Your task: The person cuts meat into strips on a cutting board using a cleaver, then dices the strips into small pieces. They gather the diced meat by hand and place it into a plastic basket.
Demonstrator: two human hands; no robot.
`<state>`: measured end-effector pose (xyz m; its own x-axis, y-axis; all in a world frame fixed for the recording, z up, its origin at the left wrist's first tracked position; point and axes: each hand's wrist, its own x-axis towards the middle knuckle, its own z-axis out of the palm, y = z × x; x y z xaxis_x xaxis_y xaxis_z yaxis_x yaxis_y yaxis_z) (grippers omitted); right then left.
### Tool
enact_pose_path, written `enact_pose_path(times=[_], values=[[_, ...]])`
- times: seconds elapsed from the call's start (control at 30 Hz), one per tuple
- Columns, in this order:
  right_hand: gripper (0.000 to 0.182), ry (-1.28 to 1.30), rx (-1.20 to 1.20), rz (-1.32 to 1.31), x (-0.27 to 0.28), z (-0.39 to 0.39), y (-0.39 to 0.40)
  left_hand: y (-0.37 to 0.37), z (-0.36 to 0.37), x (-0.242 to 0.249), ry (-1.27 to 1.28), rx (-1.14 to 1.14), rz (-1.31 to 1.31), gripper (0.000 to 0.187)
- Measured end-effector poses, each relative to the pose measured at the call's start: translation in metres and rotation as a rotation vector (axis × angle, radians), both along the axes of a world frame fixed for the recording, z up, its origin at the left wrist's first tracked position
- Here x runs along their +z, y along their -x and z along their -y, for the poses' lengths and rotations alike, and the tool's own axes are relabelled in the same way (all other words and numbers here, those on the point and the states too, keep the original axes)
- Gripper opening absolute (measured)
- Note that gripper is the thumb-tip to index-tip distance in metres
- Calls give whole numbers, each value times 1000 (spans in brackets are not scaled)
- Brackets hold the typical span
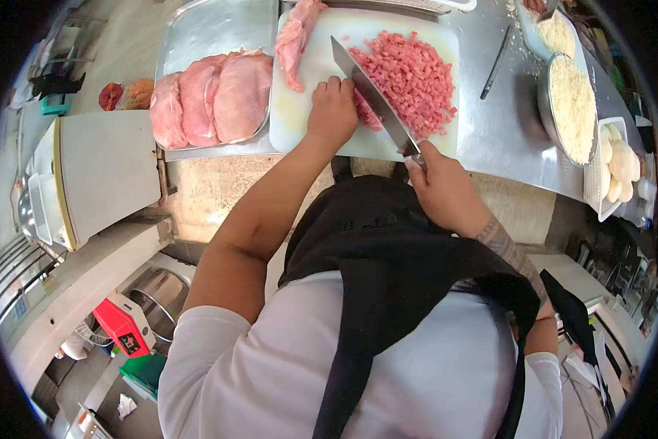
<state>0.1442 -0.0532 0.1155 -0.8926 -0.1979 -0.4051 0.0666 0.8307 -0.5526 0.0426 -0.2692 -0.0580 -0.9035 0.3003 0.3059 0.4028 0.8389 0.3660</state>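
Note:
My right hand [444, 184] grips the handle of a wide-bladed kitchen knife [376, 101], its blade slanting across the white cutting board [307, 113]. Beside the blade, my left hand [334, 110] has its fingers curled down over a piece of raw meat [367, 113], mostly covered by the fingers and the knife. To the right of the blade lies a pile of diced meat [413, 77]. A long strip of raw meat [296, 44] rests at the board's upper left.
Left of the board, a metal tray [212, 29] carries large slabs of raw meat [215, 99]. On the steel table [501, 139] lie a dark thin rod [495, 62] and a bowl of pale shredded food [572, 110]. A white basket [601, 194] holds pale rounded pieces at the right edge.

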Motion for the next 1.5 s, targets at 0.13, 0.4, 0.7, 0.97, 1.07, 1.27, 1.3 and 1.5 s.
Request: enact_pose_path(times=[0.13, 0.4, 0.7, 0.97, 1.07, 1.27, 1.3, 1.5], values=[[32, 13, -12, 5, -26, 8, 7, 2, -2, -1, 21, 0, 32, 25], [33, 76, -37, -141, -74, 38, 67, 3, 0, 6, -74, -20, 62, 19], [34, -89, -4, 21, 5, 19, 9, -2, 6, 3, -64, -57, 80, 24], [34, 22, -72, -112, -80, 53, 61, -2, 3, 4, 5, -63, 41, 20], [33, 52, -71, -134, -74, 50, 62, 4, 10, 4, -88, -100, 104, 21], [30, 46, -55, -49, -10, 37, 24, 5, 18, 17, -88, -127, 163, 24], [29, 37, -62, -11, -2, 38, 18, 4, 16, 16, -73, -120, 156, 24], [31, 69, -118, -164, -84, 59, 46, 6, 12, 13, -60, -167, 169, 22]])
